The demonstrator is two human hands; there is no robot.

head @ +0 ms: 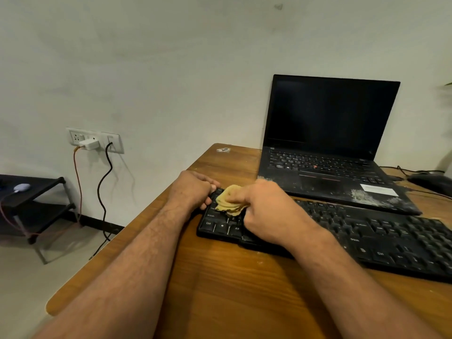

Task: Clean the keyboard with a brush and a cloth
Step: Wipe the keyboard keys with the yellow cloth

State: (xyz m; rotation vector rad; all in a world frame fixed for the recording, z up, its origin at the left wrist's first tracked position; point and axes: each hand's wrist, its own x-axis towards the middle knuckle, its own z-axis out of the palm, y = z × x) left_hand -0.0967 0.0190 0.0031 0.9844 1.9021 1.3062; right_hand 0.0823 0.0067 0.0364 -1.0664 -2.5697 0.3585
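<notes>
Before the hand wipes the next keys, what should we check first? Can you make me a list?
1. Cloth bunched in the right hand: ok.
2. Left hand steadying the keyboard at its left end: ok.
3. Cloth touching the keys: ok.
4. Keyboard flat on the table: ok.
5. Laptop clear of the wiping path: ok, it sits behind.
6. Brush within reach: cannot tell, none in view.

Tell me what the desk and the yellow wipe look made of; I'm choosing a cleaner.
Desk: looks like wood or wood-look laminate, brown with grain streaks and a soft sheen. Yellow wipe: soft fabric, bunched in limp folds under the right hand.
</notes>
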